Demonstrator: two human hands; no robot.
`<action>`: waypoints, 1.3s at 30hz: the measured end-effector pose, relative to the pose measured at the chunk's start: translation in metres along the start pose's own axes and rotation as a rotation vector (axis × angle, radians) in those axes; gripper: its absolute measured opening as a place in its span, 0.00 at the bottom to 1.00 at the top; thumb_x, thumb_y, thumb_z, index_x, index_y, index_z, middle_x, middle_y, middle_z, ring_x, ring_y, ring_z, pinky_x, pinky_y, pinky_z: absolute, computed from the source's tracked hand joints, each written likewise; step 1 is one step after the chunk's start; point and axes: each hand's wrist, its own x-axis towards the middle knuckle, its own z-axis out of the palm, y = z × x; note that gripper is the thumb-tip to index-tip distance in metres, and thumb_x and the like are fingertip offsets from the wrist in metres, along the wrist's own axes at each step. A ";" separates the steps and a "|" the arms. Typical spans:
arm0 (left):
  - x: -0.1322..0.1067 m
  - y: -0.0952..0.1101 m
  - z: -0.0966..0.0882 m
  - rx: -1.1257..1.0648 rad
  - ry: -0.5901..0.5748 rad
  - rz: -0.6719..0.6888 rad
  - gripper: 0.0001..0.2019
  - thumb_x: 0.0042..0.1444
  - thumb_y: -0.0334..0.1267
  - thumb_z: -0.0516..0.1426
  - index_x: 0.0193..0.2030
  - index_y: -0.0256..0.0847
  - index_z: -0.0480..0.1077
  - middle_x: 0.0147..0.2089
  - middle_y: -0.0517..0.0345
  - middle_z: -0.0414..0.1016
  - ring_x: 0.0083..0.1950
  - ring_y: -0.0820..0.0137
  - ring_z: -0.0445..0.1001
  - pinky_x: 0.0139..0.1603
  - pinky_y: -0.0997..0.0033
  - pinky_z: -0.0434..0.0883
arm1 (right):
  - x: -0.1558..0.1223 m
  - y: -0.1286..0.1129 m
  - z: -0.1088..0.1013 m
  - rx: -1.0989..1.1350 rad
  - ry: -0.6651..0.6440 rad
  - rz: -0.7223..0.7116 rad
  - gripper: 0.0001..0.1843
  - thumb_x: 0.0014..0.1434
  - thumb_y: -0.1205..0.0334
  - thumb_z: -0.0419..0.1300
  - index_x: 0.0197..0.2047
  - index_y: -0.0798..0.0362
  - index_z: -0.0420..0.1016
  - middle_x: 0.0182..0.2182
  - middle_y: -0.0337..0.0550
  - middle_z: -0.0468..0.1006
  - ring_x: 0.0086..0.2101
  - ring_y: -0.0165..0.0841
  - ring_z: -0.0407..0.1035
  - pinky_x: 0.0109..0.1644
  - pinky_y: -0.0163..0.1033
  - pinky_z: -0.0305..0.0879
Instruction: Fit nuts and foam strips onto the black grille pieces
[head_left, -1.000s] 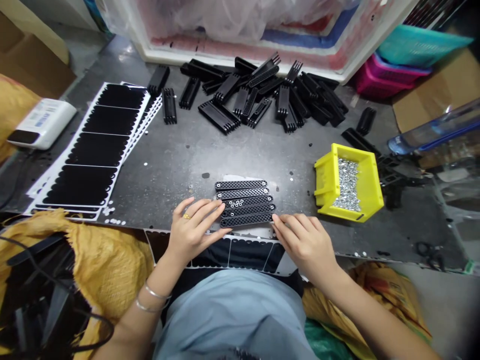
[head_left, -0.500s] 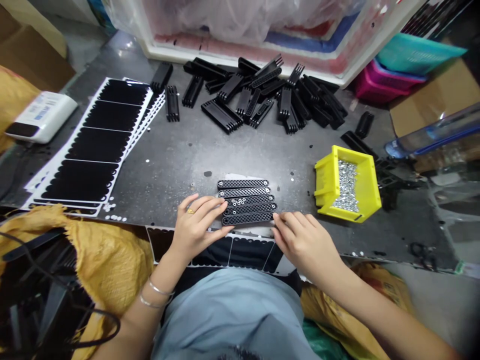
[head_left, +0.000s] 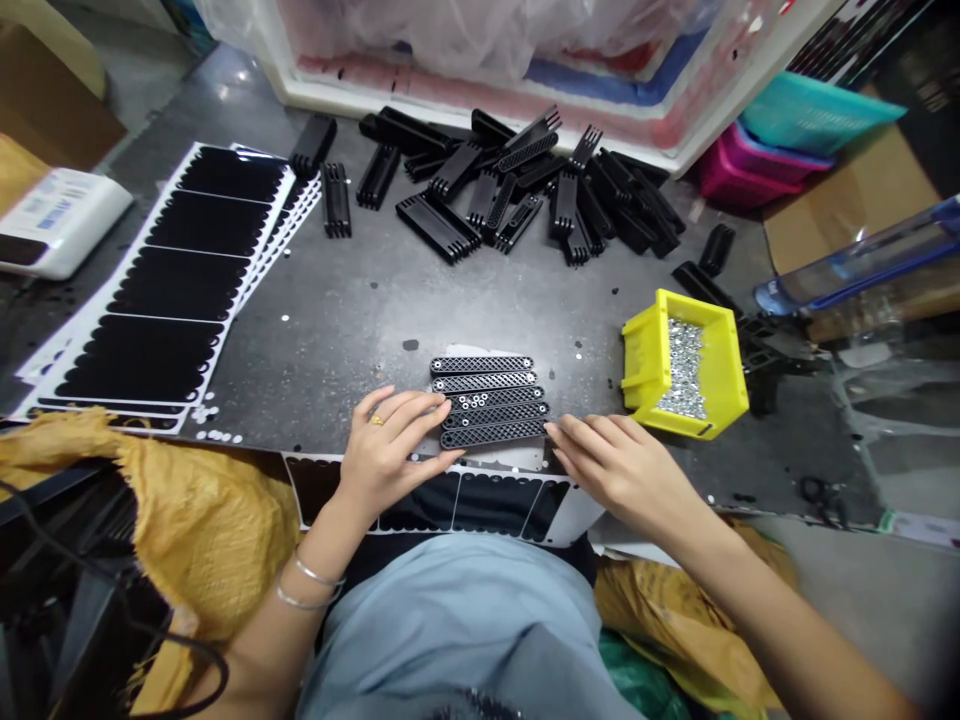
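"Black perforated strips [head_left: 510, 396]: how many are being counted in the row on the table [head_left: 360, 340]?"

"Five are being counted, lying side by side in front of the person, with one white sheet [head_left: 517, 458] being partly covered by them."

"And the hands?"

"Two are being seen, well apart, with the row being bracketed between them. The left ends of the nearer strips are being touched by the left hand [head_left: 390, 440], its thumb spread from its fingers. The right hand [head_left: 615, 455] is being held at the right end of the nearest strip, fingertips drawn close; whether anything is being pinched there cannot be told."

"What is being carried on the strips?"

"Small metal rings [head_left: 475, 405]: about seven are being made out in a cluster, with one more being seen just nearer the person."

"Elsewhere?"

"One yellow bin [head_left: 724, 380] is being seen to the right, with metal pieces [head_left: 684, 370] too many to count being held in it. Towards the far edge, more black parts [head_left: 454, 175] are being shown overlapping, so an exact count is being prevented. On the left, at least two backing sheets [head_left: 169, 270] are being shown, four large black panels being borne by the top one."
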 end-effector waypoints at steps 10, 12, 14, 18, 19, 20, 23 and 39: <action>-0.001 0.000 -0.001 0.000 -0.001 -0.007 0.22 0.60 0.46 0.67 0.58 0.44 0.72 0.53 0.52 0.83 0.54 0.61 0.80 0.67 0.53 0.62 | 0.019 0.001 -0.001 0.107 0.112 0.042 0.08 0.70 0.69 0.59 0.46 0.62 0.79 0.40 0.50 0.83 0.36 0.38 0.71 0.37 0.44 0.63; -0.001 0.000 -0.001 0.002 -0.008 -0.008 0.22 0.60 0.46 0.67 0.59 0.44 0.72 0.54 0.52 0.83 0.54 0.60 0.80 0.67 0.52 0.63 | 0.018 0.007 0.003 0.184 0.137 0.127 0.07 0.71 0.68 0.59 0.46 0.60 0.79 0.39 0.49 0.83 0.35 0.37 0.70 0.36 0.43 0.61; -0.002 -0.001 0.000 0.000 -0.012 -0.012 0.23 0.60 0.46 0.68 0.59 0.44 0.72 0.54 0.52 0.83 0.54 0.60 0.81 0.67 0.52 0.62 | 0.019 0.009 0.010 0.275 0.155 0.201 0.07 0.71 0.68 0.59 0.45 0.58 0.78 0.37 0.47 0.82 0.35 0.36 0.69 0.36 0.42 0.61; -0.002 0.000 0.000 -0.009 -0.015 -0.019 0.22 0.60 0.46 0.68 0.58 0.44 0.72 0.54 0.51 0.83 0.54 0.60 0.81 0.67 0.52 0.63 | 0.019 0.009 0.017 0.331 0.163 0.228 0.06 0.71 0.67 0.59 0.44 0.57 0.78 0.35 0.46 0.81 0.34 0.35 0.69 0.36 0.42 0.59; -0.002 0.000 0.000 -0.010 -0.016 -0.018 0.22 0.59 0.46 0.68 0.58 0.43 0.72 0.53 0.51 0.83 0.54 0.60 0.81 0.67 0.52 0.63 | 0.018 0.007 0.015 0.291 0.159 0.212 0.06 0.71 0.68 0.59 0.44 0.57 0.78 0.35 0.46 0.81 0.34 0.35 0.68 0.35 0.42 0.58; -0.001 0.000 0.000 -0.010 -0.017 -0.018 0.22 0.59 0.46 0.68 0.58 0.43 0.72 0.53 0.51 0.83 0.53 0.60 0.81 0.67 0.52 0.63 | 0.017 0.006 0.013 0.243 0.154 0.187 0.06 0.70 0.69 0.59 0.44 0.57 0.78 0.35 0.46 0.81 0.34 0.36 0.68 0.35 0.43 0.58; -0.001 0.000 0.000 -0.008 -0.024 -0.020 0.23 0.59 0.46 0.68 0.58 0.43 0.72 0.53 0.51 0.83 0.53 0.60 0.81 0.66 0.52 0.63 | 0.013 -0.004 0.005 0.123 0.136 0.105 0.08 0.69 0.71 0.60 0.49 0.60 0.78 0.36 0.48 0.82 0.35 0.37 0.69 0.37 0.44 0.58; 0.007 0.016 -0.010 0.076 -0.089 0.082 0.19 0.63 0.39 0.64 0.60 0.48 0.74 0.55 0.55 0.82 0.59 0.61 0.77 0.69 0.54 0.61 | 0.072 -0.006 0.034 0.628 0.211 0.315 0.13 0.73 0.66 0.54 0.52 0.54 0.79 0.42 0.50 0.80 0.41 0.38 0.75 0.45 0.44 0.75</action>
